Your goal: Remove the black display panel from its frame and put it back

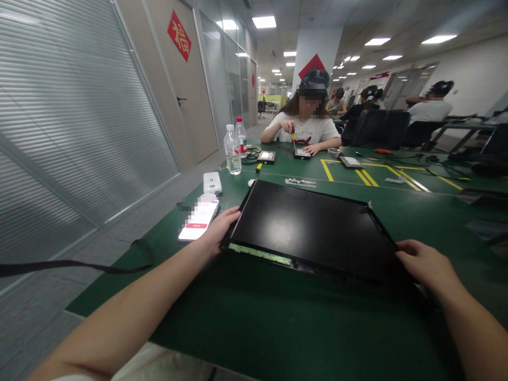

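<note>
A black flat display panel [313, 227] with a glossy dark face lies tilted between my hands, over the green table. Along its near left edge a strip of green circuit board [260, 253] is exposed. My left hand [222, 227] grips the panel's left edge, its fingers partly hidden behind the frame. On the opposite side my right hand [426, 262] is closed on the right edge, thumb on top. A small pale piece sticks up at the far right corner.
Left of the panel are a lit phone [199, 219], a white power bank [212, 183] and two water bottles [233, 151]. Across the table [246, 317], a co-worker [304, 119] holds a screwdriver [293, 136] on a hard drive [302, 153]. Cables [420, 160] lie at the far right.
</note>
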A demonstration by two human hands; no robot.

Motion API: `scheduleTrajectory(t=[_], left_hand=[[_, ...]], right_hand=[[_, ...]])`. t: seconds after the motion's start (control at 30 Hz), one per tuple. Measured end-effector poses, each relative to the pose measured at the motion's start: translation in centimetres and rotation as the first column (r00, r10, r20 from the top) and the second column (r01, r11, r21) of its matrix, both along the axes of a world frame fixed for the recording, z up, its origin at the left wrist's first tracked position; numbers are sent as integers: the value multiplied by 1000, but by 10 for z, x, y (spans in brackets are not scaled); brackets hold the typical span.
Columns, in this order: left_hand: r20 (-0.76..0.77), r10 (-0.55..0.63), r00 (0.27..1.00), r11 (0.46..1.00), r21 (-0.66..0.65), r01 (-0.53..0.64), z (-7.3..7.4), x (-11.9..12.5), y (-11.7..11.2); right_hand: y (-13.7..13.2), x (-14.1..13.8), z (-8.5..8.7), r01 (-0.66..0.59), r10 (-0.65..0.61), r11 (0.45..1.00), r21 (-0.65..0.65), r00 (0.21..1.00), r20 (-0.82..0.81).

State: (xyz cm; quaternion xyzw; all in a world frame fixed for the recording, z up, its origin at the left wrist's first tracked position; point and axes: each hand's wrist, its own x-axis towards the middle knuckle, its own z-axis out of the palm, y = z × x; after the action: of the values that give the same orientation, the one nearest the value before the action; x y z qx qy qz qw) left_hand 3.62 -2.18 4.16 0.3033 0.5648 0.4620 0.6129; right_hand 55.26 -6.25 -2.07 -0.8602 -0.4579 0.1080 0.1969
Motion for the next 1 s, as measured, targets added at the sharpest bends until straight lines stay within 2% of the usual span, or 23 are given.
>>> scheduleTrajectory(t=[0.23, 0.43, 0.53, 0.8, 1.0], left_hand=[[10, -70, 997, 997, -18, 70, 0, -3, 1], [22, -130, 991, 991, -37, 131, 3, -4, 1], [1, -109, 994, 993, -49, 109, 5, -4, 0], [7, -187, 982, 974, 130, 185, -2, -10, -4], [31, -247, 968, 952, 196, 237, -4, -13, -4]], right_hand=[[-1, -7, 1, 5, -4, 1000, -17, 999, 43], [-1, -3, -8, -19, 19, 1000, 7, 998, 59], [0, -1, -14, -29, 26, 999, 45, 998, 63], [3, 7, -24, -56, 52, 995, 86, 998, 42], [4, 4, -24, -44, 43, 996, 82, 999, 21]])
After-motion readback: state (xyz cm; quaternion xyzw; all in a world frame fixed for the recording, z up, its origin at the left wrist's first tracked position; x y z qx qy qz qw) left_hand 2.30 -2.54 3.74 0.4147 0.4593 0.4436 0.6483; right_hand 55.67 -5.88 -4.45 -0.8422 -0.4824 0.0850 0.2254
